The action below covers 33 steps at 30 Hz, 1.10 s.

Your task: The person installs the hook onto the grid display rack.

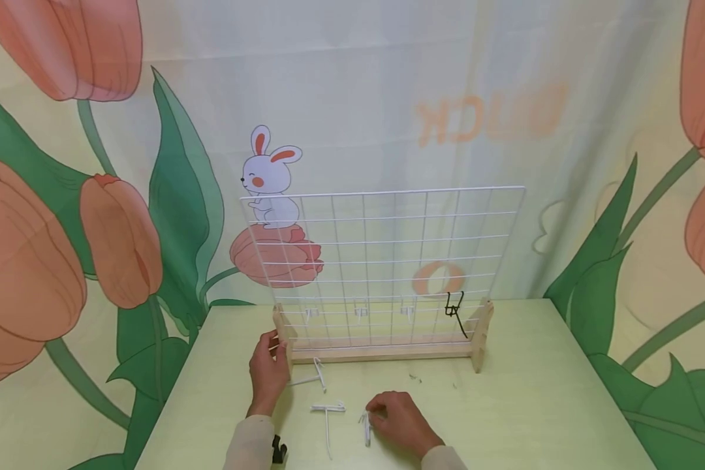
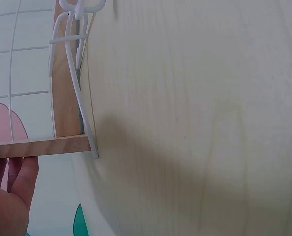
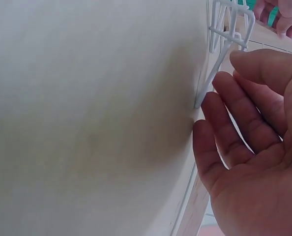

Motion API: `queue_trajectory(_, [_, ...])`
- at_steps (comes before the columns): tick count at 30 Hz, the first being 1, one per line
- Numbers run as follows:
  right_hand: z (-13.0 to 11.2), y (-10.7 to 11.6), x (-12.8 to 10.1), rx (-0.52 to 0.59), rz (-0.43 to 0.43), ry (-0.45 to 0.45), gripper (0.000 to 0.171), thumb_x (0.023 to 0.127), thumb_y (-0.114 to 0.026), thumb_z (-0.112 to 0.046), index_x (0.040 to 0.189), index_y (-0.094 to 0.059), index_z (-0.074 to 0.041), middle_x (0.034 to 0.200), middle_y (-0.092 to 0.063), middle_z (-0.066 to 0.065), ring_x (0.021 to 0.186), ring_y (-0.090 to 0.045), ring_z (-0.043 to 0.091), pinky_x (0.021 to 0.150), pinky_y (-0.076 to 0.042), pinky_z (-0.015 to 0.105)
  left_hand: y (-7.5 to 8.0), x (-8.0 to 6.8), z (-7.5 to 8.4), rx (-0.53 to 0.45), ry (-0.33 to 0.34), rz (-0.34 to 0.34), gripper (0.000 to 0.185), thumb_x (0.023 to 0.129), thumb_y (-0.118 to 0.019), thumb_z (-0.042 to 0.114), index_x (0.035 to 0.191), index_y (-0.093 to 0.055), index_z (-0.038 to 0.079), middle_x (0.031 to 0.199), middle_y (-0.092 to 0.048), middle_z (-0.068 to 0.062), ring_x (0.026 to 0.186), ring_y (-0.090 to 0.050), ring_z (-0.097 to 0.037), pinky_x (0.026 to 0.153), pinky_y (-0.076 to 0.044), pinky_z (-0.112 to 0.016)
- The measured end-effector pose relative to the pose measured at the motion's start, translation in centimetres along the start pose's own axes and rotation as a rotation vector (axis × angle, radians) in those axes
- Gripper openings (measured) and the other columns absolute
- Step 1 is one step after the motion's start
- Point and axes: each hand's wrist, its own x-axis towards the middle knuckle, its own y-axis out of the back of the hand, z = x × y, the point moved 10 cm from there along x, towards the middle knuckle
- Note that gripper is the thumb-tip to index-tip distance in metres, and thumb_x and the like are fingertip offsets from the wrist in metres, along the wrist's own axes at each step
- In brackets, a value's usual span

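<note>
Bright even light, soft shadows, blurry wrist close-ups

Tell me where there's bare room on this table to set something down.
The widest bare patch is the table's right part, from the wooden stand's right foot to the right edge. A narrower strip runs left of the left hand. It is crowded in front, where white wire hooks lie between that hand and the right hand.

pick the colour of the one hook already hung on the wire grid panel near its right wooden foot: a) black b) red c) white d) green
a: the hook hanging on the wire grid panel beside the right wooden foot is black, while the loose hooks lying on the table are white.
</note>
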Motion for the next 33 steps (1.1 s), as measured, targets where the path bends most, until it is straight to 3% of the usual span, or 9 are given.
queue_trajectory(10, [1.1, -0.8, -1.1, -0.001, -0.035, -0.044, 0.013, 0.089, -0.084, -0.019, 0.102, -0.082, -0.02, 0.1, -0.075, -0.015, 0.096, -0.066, 0.007, 0.087, -0.058, 0.032, 0.1, 0.0, 0.2, 0.013, 0.017, -0.008, 0.031, 0.107, -0.062, 0.013, 0.137, -0.06, 0.005, 0.127, -0.07, -0.022, 0.113, -0.073, -0.041, 0.097, -0.059, -0.058])
queue_trajectory(16, [0.7, -0.7, -1.4, -0.008, -0.037, -0.011, 0.011, 0.088, -0.085, -0.014, 0.095, -0.082, -0.021, 0.095, -0.074, -0.016, 0.092, -0.064, 0.005, 0.084, -0.057, 0.031, 0.2, 0.0, 0.3, 0.02, -0.01, 0.018, 0.031, 0.105, -0.064, 0.009, 0.135, -0.061, 0.004, 0.123, -0.072, -0.022, 0.109, -0.074, -0.04, 0.094, -0.059, -0.058])
queue_trajectory(27, [0.6, -0.9, -1.3, -0.004, -0.034, 0.039, 0.01, 0.089, -0.084, -0.013, 0.093, -0.083, -0.022, 0.087, -0.068, -0.017, 0.085, -0.058, 0.0, 0.078, -0.054, 0.025, 0.0, 0.1, -0.2, 0.01, 0.036, -0.022, 0.032, 0.108, -0.061, 0.014, 0.138, -0.059, 0.006, 0.128, -0.07, -0.023, 0.114, -0.072, -0.041, 0.099, -0.058, -0.057])
queue_trajectory(33, [0.9, -1.2, -1.3, 0.006, -0.05, 0.023, 0.008, 0.09, -0.083, -0.016, 0.093, -0.082, -0.024, 0.087, -0.066, -0.018, 0.084, -0.057, -0.001, 0.077, -0.054, 0.024, -0.1, 0.1, -0.2, 0.017, 0.036, -0.025, 0.032, 0.108, -0.061, 0.015, 0.139, -0.059, 0.006, 0.128, -0.07, -0.022, 0.114, -0.072, -0.041, 0.099, -0.058, -0.057])
